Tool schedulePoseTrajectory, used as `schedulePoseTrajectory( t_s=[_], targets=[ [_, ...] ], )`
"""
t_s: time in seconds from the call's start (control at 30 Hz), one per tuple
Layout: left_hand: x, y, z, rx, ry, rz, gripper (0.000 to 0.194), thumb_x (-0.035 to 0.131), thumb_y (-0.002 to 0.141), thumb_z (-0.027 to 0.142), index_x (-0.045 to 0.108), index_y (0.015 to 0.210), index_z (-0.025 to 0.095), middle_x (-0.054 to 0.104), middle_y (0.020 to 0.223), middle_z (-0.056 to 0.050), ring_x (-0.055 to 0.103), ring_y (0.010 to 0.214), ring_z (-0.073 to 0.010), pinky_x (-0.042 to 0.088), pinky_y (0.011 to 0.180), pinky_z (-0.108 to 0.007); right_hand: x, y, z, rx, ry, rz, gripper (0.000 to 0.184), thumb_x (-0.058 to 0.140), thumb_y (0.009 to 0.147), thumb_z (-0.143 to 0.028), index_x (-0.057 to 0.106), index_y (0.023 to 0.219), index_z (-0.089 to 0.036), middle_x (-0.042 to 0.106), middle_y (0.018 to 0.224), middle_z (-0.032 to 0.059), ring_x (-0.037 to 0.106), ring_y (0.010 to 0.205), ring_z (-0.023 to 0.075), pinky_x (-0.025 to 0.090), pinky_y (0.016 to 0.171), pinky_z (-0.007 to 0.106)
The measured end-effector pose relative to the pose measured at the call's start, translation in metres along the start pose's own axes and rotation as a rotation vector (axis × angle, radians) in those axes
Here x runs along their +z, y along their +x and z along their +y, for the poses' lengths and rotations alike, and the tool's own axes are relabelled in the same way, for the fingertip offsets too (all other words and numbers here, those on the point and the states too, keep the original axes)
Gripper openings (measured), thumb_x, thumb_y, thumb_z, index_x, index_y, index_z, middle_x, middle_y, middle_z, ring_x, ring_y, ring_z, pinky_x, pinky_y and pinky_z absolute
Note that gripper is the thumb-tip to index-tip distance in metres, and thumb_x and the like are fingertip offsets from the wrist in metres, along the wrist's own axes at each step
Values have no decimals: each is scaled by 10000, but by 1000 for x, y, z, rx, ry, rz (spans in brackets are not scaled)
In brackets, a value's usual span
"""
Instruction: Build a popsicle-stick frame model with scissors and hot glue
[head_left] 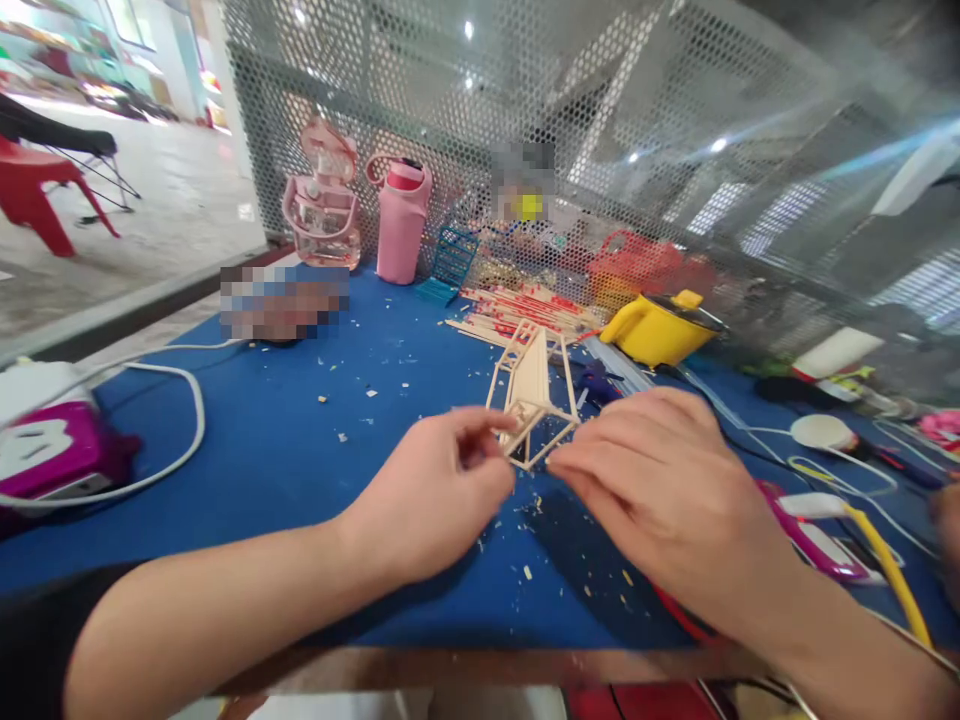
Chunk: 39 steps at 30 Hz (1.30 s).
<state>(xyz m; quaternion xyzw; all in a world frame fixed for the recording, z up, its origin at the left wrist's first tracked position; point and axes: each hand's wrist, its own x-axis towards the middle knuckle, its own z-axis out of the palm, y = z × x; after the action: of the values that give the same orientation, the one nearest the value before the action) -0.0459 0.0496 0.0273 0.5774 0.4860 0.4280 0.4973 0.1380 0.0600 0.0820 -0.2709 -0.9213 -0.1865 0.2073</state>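
One openwork frame of pale wooden sticks (pixel 531 372), with a flat slatted panel inside, on a blue tabletop (pixel 262 470); clock directions taken from this frame unless noted. One left hand (pixel 431 490), at 8 o'clock, thumb and forefinger curled around the near left corner, so that the frame lies at 2 o'clock from the hand; whether the tips pinch a stick, cannot tell. One right hand (pixel 667 480), at 4 o'clock, thumb and fingertips pressed together beside the near right corner, the frame at 10 o'clock from it; anything between the tips too small to tell. Loose sticks, some red (pixel 525 308), heaped at 12 o'clock, just beyond the frame. One dark blue tool (pixel 598 382), near, at 2 o'clock. One yellow pot (pixel 660 330), dark-lidded, also at 2 o'clock, farther out. One pink bottle (pixel 401 220) and one clear pink-handled bottle (pixel 324 215), both upright at 11 o'clock. One blue wire rack (pixel 451 262), at 11 o'clock, nearer than the bottles. One purple-and-white device (pixel 64 450), well apart at 9 o'clock, beside a looped white cable (pixel 199 415). Small pale chips (pixel 527 573), scattered, several at 6 o'clock
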Motion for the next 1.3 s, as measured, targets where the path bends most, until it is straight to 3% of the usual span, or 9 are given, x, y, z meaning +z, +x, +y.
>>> schedulePoseTrajectory(
  t_s=[0.07,0.1,0.23,0.3,0.53,0.8,1.1,1.3],
  targets=[
    [-2,14,-4,67,16,172,534,578,683,146,527,1214,175,623,964,-42,569,771,-133,467,617,-222,8,3,12,-8,-65,82,89,623,794,-161,685,773,-222,659,803,28,546,815,195,383,794,394],
    [-1,21,-7,111,12,199,629,591,657,120,466,1271,179,610,1033,-56,574,849,-147,475,672,-236,13,4,18,-17,-88,116,92,642,775,-158,692,767,-236,658,835,32,539,844,209,385,797,403],
    [6,43,-18,245,-70,25,809,603,657,83,290,1392,204,621,1075,-61,586,945,-167,464,835,-304,31,7,34,-65,-120,160,156,672,738,-151,712,812,-282,645,967,41,517,942,254,398,830,452],
    [9,49,-23,282,-126,-23,784,600,693,92,277,1397,215,639,1014,-42,599,913,-156,462,851,-315,36,7,36,-100,-139,189,171,680,732,-163,710,840,-291,641,1010,38,515,974,269,396,859,482],
    [11,50,-25,322,-257,-15,655,617,760,134,345,1350,209,645,878,-9,600,821,-121,483,787,-275,39,6,36,-162,-245,174,130,661,749,-201,677,848,-283,636,1068,27,513,1031,275,366,944,529],
    [11,51,-27,340,-264,-6,636,616,762,103,389,1339,245,658,921,-13,599,825,-124,487,790,-285,38,6,28,-143,-300,161,114,647,759,-169,684,847,-232,661,1049,68,544,1015,280,386,930,533],
    [13,52,-27,369,-217,39,554,587,772,86,445,1290,222,668,854,4,591,771,-111,490,767,-265,51,0,25,-26,-202,269,219,705,712,-121,671,902,-225,676,946,66,590,937,255,451,860,499],
    [14,50,-26,375,-210,50,515,580,781,88,454,1266,207,673,861,-2,606,802,-112,481,809,-272,57,-5,27,85,37,325,352,691,685,-85,584,1002,-195,652,969,68,596,942,228,478,859,434]
  ],
)
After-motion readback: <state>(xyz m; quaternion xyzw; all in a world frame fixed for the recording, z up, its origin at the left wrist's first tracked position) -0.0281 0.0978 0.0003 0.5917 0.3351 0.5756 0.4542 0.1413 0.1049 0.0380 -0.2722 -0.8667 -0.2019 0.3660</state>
